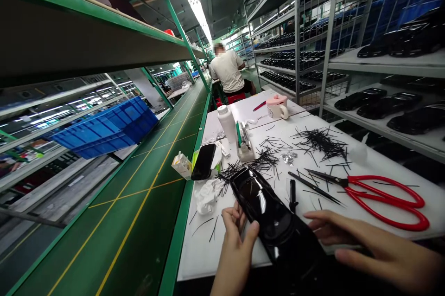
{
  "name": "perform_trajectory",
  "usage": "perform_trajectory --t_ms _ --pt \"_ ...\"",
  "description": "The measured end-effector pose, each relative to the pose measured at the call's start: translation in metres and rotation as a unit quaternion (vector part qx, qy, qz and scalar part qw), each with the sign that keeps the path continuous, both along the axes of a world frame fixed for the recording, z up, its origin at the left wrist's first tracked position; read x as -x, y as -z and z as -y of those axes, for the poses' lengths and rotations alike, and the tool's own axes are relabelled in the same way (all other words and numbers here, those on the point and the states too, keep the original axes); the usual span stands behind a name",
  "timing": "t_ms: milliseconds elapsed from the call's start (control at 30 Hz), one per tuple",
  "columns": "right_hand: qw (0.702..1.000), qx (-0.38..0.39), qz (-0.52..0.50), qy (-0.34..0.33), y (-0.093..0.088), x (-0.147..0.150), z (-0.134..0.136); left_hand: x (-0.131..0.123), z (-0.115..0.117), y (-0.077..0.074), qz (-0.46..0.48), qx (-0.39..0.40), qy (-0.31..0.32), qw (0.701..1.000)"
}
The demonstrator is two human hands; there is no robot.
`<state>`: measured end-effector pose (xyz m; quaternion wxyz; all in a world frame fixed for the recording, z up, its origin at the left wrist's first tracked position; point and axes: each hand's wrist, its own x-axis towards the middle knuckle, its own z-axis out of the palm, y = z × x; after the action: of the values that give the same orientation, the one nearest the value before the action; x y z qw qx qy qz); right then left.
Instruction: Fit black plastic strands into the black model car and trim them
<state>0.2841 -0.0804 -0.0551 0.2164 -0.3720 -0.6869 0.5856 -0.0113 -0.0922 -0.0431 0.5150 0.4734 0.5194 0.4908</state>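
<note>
A glossy black toy car body (267,212) lies lengthwise over the near edge of the white table (375,166). My left hand (236,240) grips its left side, thumb on top and fingers curled underneath. My right hand (375,249) rests by its right rear with fingers stretched out flat, holding nothing. Thin black sticks (321,140) lie scattered in heaps ahead of the car. Red-handled scissors (378,196) lie to the right, and a black pen-like tool (293,194) lies beside the car.
A green conveyor belt (146,184) runs along the left with a blue crate (107,126) beyond it. A phone (203,161), white bottle (226,122), pink-lidded cup (277,106) and crumpled tissue (207,194) stand on the table. Shelves of black car bodies (392,101) rise at right. A person (228,71) sits farther up.
</note>
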Motion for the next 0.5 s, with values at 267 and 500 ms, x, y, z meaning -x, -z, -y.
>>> perform_trajectory --t_ms 267,500 --pt "0.986 0.026 -0.018 -0.165 -0.032 0.047 0.006 0.011 -0.048 -0.010 -0.209 -0.033 -0.016 0.977" --pt "0.997 -0.059 0.053 0.017 -0.031 0.032 -0.033 0.002 0.023 0.008 -0.479 -0.173 -0.033 0.860"
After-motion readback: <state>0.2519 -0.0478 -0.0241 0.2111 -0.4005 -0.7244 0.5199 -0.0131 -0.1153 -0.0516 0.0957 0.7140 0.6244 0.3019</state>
